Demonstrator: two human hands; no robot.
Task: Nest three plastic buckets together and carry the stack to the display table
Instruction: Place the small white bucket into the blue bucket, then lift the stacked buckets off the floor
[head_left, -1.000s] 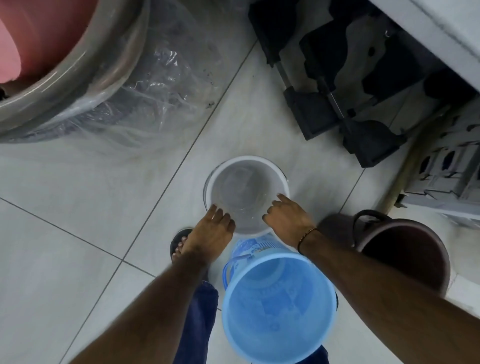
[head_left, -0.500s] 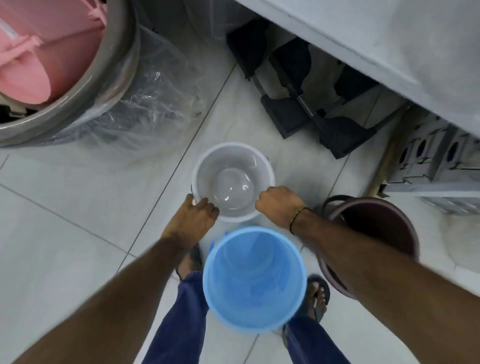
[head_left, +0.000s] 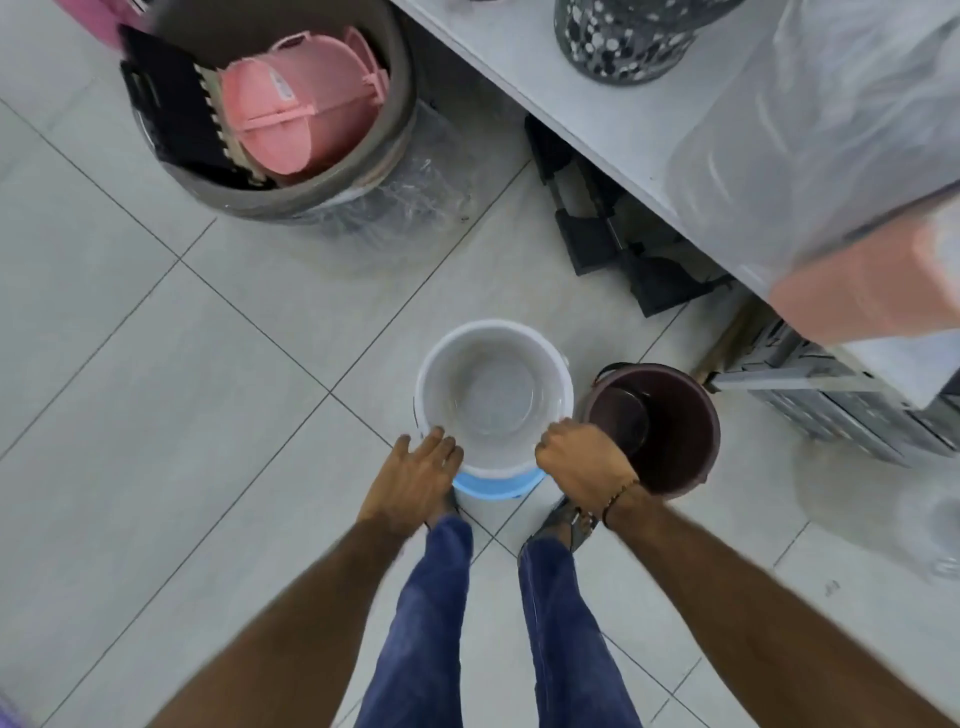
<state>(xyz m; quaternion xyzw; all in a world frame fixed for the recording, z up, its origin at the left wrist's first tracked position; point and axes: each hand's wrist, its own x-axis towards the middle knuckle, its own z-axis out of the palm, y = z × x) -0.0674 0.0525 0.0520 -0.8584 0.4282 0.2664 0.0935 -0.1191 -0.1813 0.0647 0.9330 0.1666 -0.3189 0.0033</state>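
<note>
A white bucket (head_left: 493, 374) sits nested in a blue bucket (head_left: 493, 486), of which only a strip of rim shows at the near side. My left hand (head_left: 421, 467) rests on the white bucket's near-left rim with fingers spread. My right hand (head_left: 579, 460) is closed on the near-right rim. A dark maroon bucket (head_left: 670, 415) stands on the floor just right of the pair, touching or nearly touching my right hand. The display table (head_left: 587, 98), white-topped, runs along the upper right.
A large grey tub (head_left: 291, 197) holding pink plastic items stands at the upper left, wrapped partly in clear film. Black brackets (head_left: 613, 228) lie under the table. A grey crate (head_left: 852, 410) is at the right. My feet and legs are below the buckets.
The white bucket has moved from the floor ahead into the blue bucket. The view has risen and pulled back, now showing the table top and the tub.
</note>
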